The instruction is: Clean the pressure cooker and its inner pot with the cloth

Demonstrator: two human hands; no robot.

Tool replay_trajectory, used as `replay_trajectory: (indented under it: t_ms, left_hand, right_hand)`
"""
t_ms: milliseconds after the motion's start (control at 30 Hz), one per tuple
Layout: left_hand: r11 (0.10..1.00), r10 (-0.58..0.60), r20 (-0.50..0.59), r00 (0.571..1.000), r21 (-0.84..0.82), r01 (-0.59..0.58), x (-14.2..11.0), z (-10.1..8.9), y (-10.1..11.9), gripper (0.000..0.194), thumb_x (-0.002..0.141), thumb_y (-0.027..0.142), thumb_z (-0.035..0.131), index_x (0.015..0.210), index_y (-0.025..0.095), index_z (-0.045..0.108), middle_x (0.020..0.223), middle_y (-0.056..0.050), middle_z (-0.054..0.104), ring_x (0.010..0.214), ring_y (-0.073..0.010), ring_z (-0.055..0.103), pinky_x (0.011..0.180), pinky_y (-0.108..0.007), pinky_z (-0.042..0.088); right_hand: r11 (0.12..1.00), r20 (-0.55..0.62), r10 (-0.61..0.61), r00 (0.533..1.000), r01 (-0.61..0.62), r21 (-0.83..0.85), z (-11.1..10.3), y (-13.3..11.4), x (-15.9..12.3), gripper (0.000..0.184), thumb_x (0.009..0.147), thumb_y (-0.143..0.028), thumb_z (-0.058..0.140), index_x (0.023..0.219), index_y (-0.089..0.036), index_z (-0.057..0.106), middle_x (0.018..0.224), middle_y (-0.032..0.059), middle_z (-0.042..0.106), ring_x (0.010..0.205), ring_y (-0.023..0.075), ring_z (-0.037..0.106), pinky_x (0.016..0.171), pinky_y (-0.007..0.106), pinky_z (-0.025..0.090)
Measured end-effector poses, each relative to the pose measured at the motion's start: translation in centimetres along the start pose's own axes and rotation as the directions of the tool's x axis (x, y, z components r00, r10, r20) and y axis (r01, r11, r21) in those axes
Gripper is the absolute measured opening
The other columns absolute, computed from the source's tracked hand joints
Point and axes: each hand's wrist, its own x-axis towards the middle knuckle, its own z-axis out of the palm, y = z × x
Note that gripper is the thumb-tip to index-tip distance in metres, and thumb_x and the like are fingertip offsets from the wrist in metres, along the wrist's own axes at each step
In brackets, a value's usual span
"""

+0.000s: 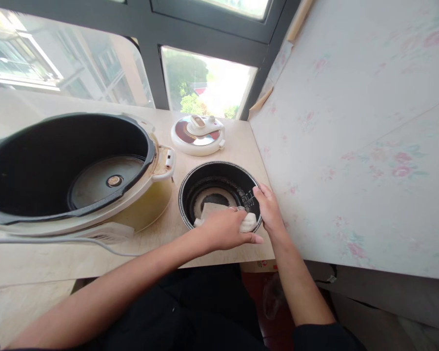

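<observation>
A black inner pot (219,170) with a pale ring on its bottom and level marks on its wall rests on the wooden table. My right hand (269,204) grips its rim on the right, thumb over the edge. Reaching over the near rim, my left hand (229,228) presses a whitish cloth (249,223) against the inside of the pot. Most of that hand's fingers are hidden by the hand itself and the cloth.
The large cooker body (142,214) stands open on the left, its heating plate showing. Behind the pot lies the white cooker lid (197,139). A grey cord (80,240) runs along the table (161,248). A flowered wall (351,146) borders the right side, windows the back.
</observation>
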Motion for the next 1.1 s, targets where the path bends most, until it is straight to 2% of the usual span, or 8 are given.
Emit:
replay_trajectory:
  t_ms: [133,333,533,700,767,867,1000,1100]
  left_hand:
    - [0.999,-0.015,0.081,0.997,-0.035,0.017,0.8,-0.2,0.1,0.079,0.087,0.085,0.031,0.114,0.018,0.064,0.118,-0.019,0.070,0.106,-0.0382,0.069,0.083,-0.045,0.053]
    - [0.981,0.173,0.181,0.968,0.058,-0.186,-0.9,-0.6,-1.0,0.075,0.086,0.083,0.040,0.113,0.018,0.066,0.116,-0.018,0.072,0.100,-0.0363,0.071,0.080,-0.040,0.051]
    - [0.945,0.224,0.191,0.956,0.196,-0.261,-3.4,-1.5,-2.4,0.070,0.083,0.081,0.053,0.111,0.019,0.070,0.114,-0.015,0.073,0.090,-0.0335,0.072,0.071,-0.034,0.047]
    - [0.915,0.270,0.163,0.949,0.263,-0.305,-3.6,-2.8,-3.9,0.064,0.083,0.081,0.054,0.099,0.022,0.074,0.100,-0.012,0.075,0.085,-0.0283,0.072,0.069,-0.031,0.045]
    - [0.909,0.257,0.162,0.953,0.293,-0.295,-3.3,-3.5,-4.5,0.062,0.084,0.080,0.053,0.097,0.023,0.075,0.099,-0.011,0.076,0.087,-0.0282,0.072,0.070,-0.031,0.046]
    - [0.903,0.178,0.177,0.968,0.362,-0.233,-2.4,-4.3,-5.0,0.056,0.085,0.075,0.054,0.096,0.025,0.077,0.098,-0.011,0.077,0.090,-0.0294,0.072,0.070,-0.032,0.047]
    - [0.881,0.051,0.161,0.986,0.457,-0.121,-0.5,-4.8,-5.1,0.037,0.081,0.056,0.066,0.098,0.026,0.079,0.099,-0.012,0.078,0.093,-0.0321,0.072,0.073,-0.036,0.050]
    - [0.876,0.017,0.163,0.986,0.473,-0.094,1.0,-5.2,-5.3,0.030,0.076,0.043,0.070,0.099,0.025,0.078,0.103,-0.013,0.077,0.093,-0.0332,0.071,0.074,-0.038,0.051]
  right_hand:
    - [1.000,-0.012,-0.004,1.000,0.004,0.008,0.2,0.4,0.2,0.040,0.086,-0.049,0.067,0.116,-0.023,0.075,0.119,0.0049,0.076,0.115,0.0285,0.068,0.105,0.044,0.051]
    - [1.000,0.015,0.020,1.000,-0.021,0.012,-0.6,0.0,1.6,0.044,0.077,-0.049,0.076,0.112,-0.021,0.077,0.107,0.0049,0.080,0.113,0.0292,0.069,0.103,0.046,0.051]
    - [0.998,0.139,0.060,0.989,-0.063,0.019,-1.4,-0.4,2.8,0.051,0.068,-0.053,0.084,0.108,-0.022,0.080,0.103,0.0041,0.081,0.103,0.0278,0.073,0.103,0.046,0.052]
    - [0.997,0.243,0.071,0.967,-0.073,-0.001,-2.1,-0.4,4.1,0.054,0.067,-0.054,0.086,0.111,-0.024,0.079,0.106,0.0037,0.080,0.108,0.0283,0.072,0.106,0.048,0.051]
    - [0.997,0.289,0.082,0.954,-0.078,-0.025,-2.3,-0.5,4.5,0.055,0.067,-0.053,0.087,0.113,-0.025,0.079,0.109,0.0035,0.080,0.112,0.0292,0.071,0.109,0.050,0.049]
    - [0.997,0.326,0.080,0.942,-0.068,-0.046,-2.5,-0.6,5.0,0.056,0.066,-0.051,0.087,0.115,-0.025,0.078,0.116,0.0037,0.078,0.120,0.0306,0.068,0.114,0.051,0.045]
    - [0.997,0.333,0.068,0.940,-0.051,-0.060,-2.4,-0.6,5.2,0.054,0.070,-0.050,0.085,0.117,-0.025,0.077,0.126,0.0040,0.074,0.128,0.0316,0.063,0.118,0.052,0.040]
    - [0.996,0.344,0.068,0.936,-0.044,-0.077,-2.3,-0.4,5.2,0.055,0.072,-0.050,0.083,0.121,-0.025,0.076,0.133,0.0038,0.071,0.129,0.0315,0.062,0.119,0.052,0.039]
